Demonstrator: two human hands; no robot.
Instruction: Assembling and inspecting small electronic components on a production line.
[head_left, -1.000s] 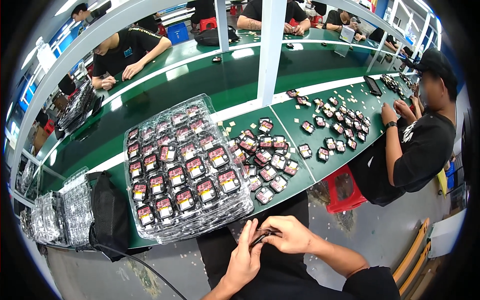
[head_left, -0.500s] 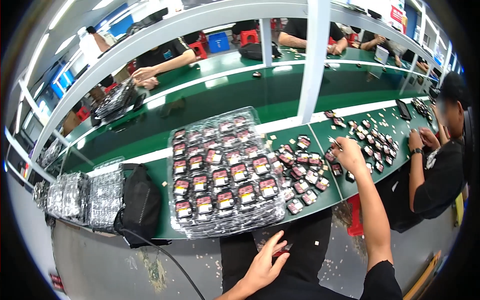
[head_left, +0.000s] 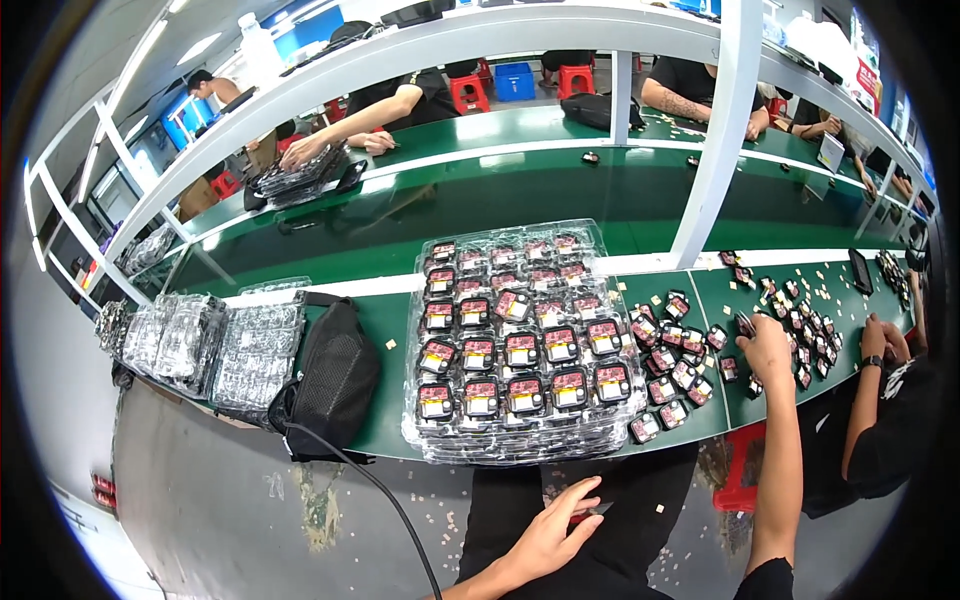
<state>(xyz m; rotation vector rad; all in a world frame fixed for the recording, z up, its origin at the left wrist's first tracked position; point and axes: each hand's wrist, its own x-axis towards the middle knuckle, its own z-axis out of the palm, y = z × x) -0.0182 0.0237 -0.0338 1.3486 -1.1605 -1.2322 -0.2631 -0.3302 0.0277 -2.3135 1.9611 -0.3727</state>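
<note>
My right hand [head_left: 766, 352] is closed on what look like thin metal tweezers [head_left: 744, 324], beside a loose group of small black devices [head_left: 800, 322] with pink and white labels on the right of the green bench. Low over my lap, my left hand [head_left: 556, 527] has its fingers stretched apart, with nothing visible in it. Between the hands and the far rail stands a stack of clear plastic trays [head_left: 520, 440], its top one filled with rows of the same devices. A nearer pile of devices [head_left: 665, 365] lies against the stack's right side.
A black bag [head_left: 340, 370] and more stacked clear trays [head_left: 250, 345] sit at left, with a cable [head_left: 385, 490] hanging down. A white post [head_left: 715, 140] rises behind the bench. A co-worker's hands [head_left: 885, 340] are at right; another person's arm [head_left: 370, 120] reaches over trays opposite.
The whole view has swung, so the bench appears farther right. My right hand has come slightly nearer me among the devices. The person opposite now reaches onto their tray stack.
</note>
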